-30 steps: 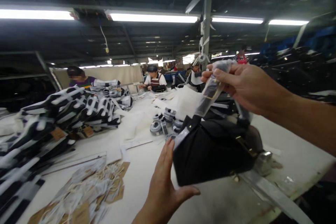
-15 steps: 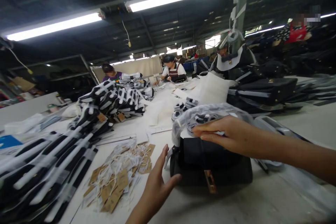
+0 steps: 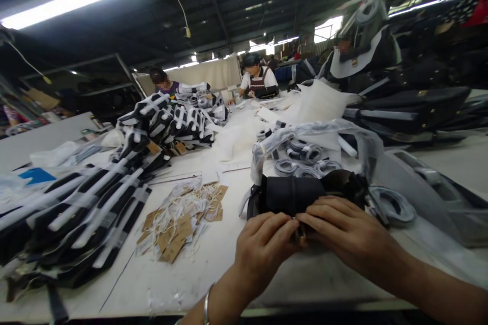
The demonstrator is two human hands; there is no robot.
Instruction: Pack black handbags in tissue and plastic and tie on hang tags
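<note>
In the head view a black handbag [image 3: 293,192] stands on the table before me, its tall arched handle [image 3: 316,129] wrapped in clear plastic. My left hand [image 3: 263,249] and my right hand [image 3: 348,226] meet at the bag's front upper edge. Fingers of both are bent over the flap, pressed together on either side of a gold clasp [image 3: 302,239]. The hands cover much of the bag's front, and their thumbs are largely hidden. To the left of the bag lies a heap of brown paper tags [image 3: 177,231] with white strings.
Coiled grey straps [image 3: 305,152] lie behind the bag, with another coil [image 3: 392,205] on its right. Black bags with white wrapping [image 3: 87,208] are stacked at left. More black bags [image 3: 415,106] are piled at right. Two people sit across the table [image 3: 236,172].
My right hand has come down from above the bag to its front flap. My left hand has moved from beside the bag onto the flap next to the clasp. The view has shifted slightly.
</note>
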